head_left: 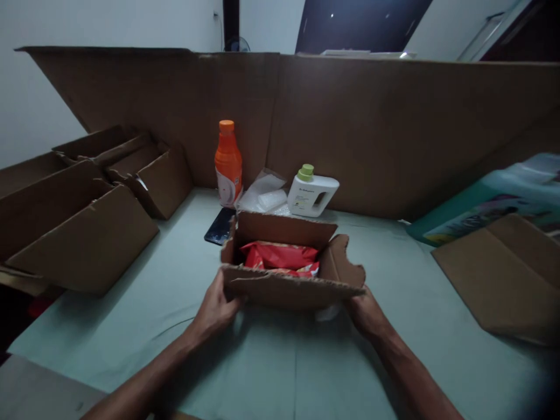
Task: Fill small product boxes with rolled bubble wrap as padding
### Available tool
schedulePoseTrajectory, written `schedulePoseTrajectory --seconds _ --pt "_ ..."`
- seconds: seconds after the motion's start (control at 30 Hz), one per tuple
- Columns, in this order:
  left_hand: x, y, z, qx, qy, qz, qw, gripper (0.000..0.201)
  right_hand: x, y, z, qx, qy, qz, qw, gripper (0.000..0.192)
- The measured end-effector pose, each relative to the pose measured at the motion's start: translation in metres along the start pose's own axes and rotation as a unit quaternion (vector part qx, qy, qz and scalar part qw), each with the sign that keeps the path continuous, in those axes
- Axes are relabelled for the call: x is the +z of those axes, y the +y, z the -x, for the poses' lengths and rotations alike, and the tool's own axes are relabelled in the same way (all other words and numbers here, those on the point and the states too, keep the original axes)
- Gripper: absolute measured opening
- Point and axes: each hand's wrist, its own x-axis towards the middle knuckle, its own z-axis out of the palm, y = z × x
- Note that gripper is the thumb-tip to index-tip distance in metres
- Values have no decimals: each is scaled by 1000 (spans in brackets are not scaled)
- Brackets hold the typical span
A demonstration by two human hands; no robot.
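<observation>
A small open cardboard box sits in the middle of the pale green table, its flaps standing up. Inside lies a red packet. My left hand grips the box's near left corner. My right hand holds the near right corner under the torn right flap. Both hands hold the box by its front wall.
Behind the box stand an orange bottle, a white jug with a green cap, a clear plastic bag and a dark phone. Open cardboard boxes crowd the left. A flat carton and a teal package lie right. A tall cardboard wall closes the back.
</observation>
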Motion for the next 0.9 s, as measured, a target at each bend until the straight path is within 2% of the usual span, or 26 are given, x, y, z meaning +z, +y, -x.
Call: schedulePoseTrajectory --seconds 0.13,0.2,0.27,0.33,0.4,0.47,0.5,0.53,0.57,0.63,0.67,0.7,0.8,0.9 --pt "57 13 -65 54 -46 60 996 74 -28 16 -33 15 61 5 998 55" --pt "71 17 -86 58 -51 67 995 78 -39 23 -44 15 92 13 996 52" --pt "72 18 -89 51 -46 61 996 80 -53 27 -40 14 119 28 992 47" --pt "63 13 -73 30 -26 46 998 79 -67 28 -17 21 146 47 988 39" --pt "48 4 -43 5 -10 17 1000 72 -71 24 21 12 198 99 975 31" --pt "35 -7 -7 -14 -22 -3 1000 62 -59 12 64 -41 259 179 948 22" --pt "31 -12 9 -23 -33 -6 999 57 -47 3 85 -85 268 216 935 18" --pt "27 -16 24 -34 -41 -2 999 55 -32 -6 104 -135 249 240 929 19" --pt "25 -18 36 -47 -42 6 998 54 -16 -16 120 -184 199 245 931 26" --pt "22 -19 52 -73 -27 19 997 56 12 -33 143 -263 67 216 938 40" --pt "21 -18 56 -79 -20 22 996 57 21 -39 149 -283 17 192 940 46" --pt "20 -16 59 -80 -18 22 996 57 25 -43 152 -286 -8 172 943 49" --pt "14 -7 62 -44 -30 -13 999 52 17 -48 148 -222 23 169 960 44" --pt "13 1 62 22 -60 -74 995 43 0 -49 133 -188 45 214 958 32"
